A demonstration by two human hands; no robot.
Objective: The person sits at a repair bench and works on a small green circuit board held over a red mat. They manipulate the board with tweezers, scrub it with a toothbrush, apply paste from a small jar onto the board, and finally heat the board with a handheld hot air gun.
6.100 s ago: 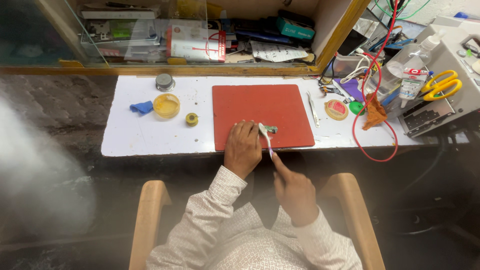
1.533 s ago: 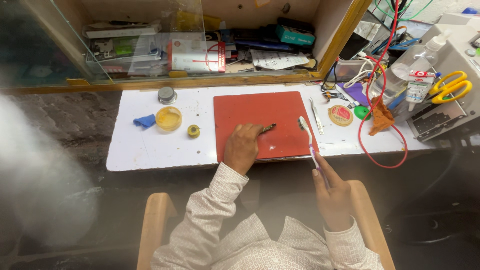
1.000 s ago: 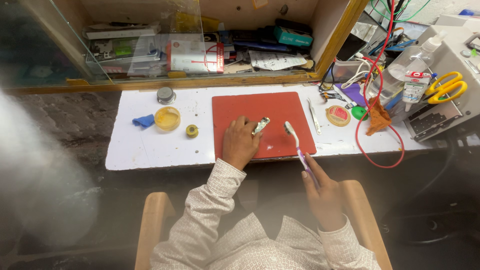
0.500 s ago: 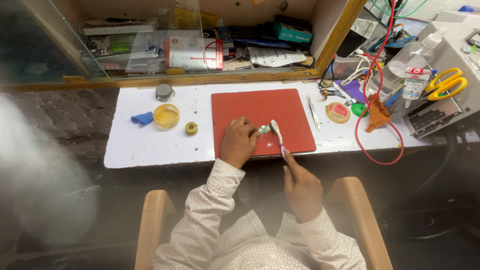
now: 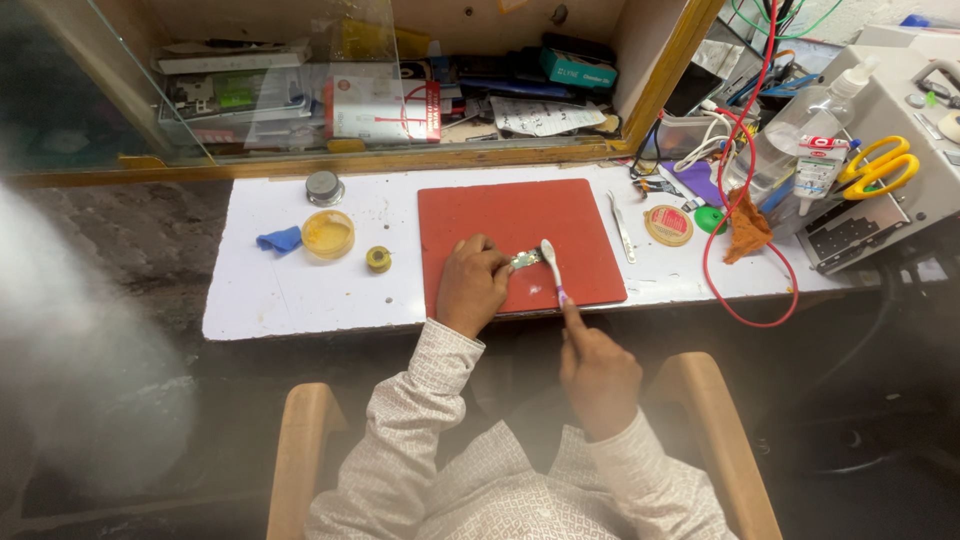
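Head camera looked down at my left hand (image 5: 472, 288), which pressed a small silvery metal part (image 5: 525, 259) onto the flat red rubber mat (image 5: 520, 210), fingers closed on it. My right hand (image 5: 598, 372) gripped a white toothbrush (image 5: 552, 268), its head touching the part. Thin metal tweezers (image 5: 621, 227) lay just right of the mat on the white table (image 5: 280, 295).

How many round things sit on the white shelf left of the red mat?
3: a grey metal round lid at the back, a yellow round dish in front of it beside a blue cloth, and a small yellow ring-shaped roll nearest the red mat. None look hidden.
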